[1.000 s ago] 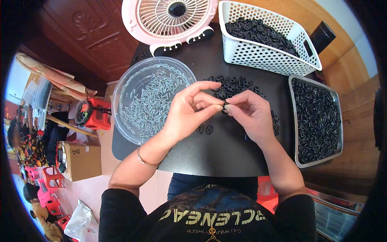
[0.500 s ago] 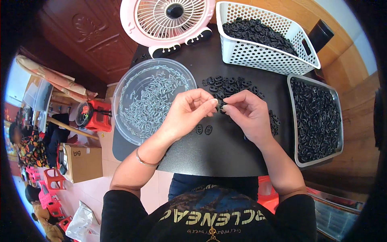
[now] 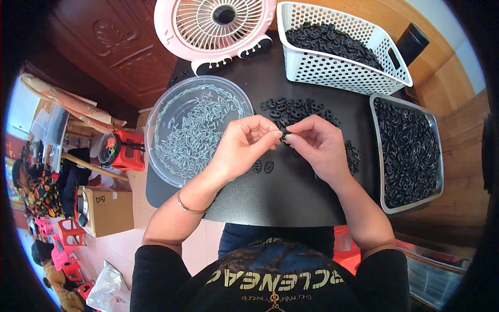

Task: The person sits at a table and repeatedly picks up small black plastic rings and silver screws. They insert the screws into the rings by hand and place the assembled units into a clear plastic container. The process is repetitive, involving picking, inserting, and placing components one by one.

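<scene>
Standing here in the room, I see the person seated at a dark surface [image 3: 275, 200], with both hands close together, just to the right of the round clear tub [image 3: 152, 154], which I take as my landmark. The right hand [image 3: 319, 148] is narrow: its thumb and forefinger hold a small black piece [image 3: 285, 136] by their tips. This piece is near the tub, on its right side, and it is raised above the surface. The left hand [image 3: 247, 143], between the tub and the piece, is also narrow, with thumb and forefinger pressed together at the side of the same piece; if they grip one more tiny part, I cannot tell.

Inside the tub there lie many short silvery pins [image 3: 197, 138]. To the right of the tub, behind the hands, is a loose pile of black pieces [image 3: 299, 110]. Closer to the tub, by the left wrist, two flat black ovals [image 3: 268, 166] lie side by side. Well to the right of the tub stands a metal tray [image 3: 378, 156] full of black pieces. Farther back than the tub, also to its right, is a white perforated basket [image 3: 345, 73] with more black parts. Directly behind the tub stands a pink fan [image 3: 224, 15].
</scene>
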The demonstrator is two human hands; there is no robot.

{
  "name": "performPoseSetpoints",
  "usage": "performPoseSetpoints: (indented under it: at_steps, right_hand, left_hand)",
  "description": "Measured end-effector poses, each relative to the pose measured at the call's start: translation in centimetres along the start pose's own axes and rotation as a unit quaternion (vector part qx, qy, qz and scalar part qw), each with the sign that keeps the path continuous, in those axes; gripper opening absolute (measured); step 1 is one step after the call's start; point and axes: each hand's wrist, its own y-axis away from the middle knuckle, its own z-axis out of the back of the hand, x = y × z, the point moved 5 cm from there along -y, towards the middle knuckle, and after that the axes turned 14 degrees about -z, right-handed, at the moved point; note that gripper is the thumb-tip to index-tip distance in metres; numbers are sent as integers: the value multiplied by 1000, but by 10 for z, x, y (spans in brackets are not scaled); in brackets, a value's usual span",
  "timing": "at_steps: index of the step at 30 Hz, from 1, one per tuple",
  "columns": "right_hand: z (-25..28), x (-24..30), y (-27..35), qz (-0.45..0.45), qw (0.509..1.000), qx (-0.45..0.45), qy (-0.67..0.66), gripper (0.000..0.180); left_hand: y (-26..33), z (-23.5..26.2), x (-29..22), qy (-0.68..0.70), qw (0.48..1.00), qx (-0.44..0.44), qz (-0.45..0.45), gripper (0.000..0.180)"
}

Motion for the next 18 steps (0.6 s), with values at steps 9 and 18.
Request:
performPoseSetpoints:
  at_steps: [9,18]
  right_hand:
    - [3,3,-4,-18,999,21,-32,13]
    - [21,6,-10,12,998,-54,-36,13]
  left_hand:
    - [-2,-1,-12,-120,989,-12,-82,9]
    - [2,-20,-13,-496,820,162,-236,23]
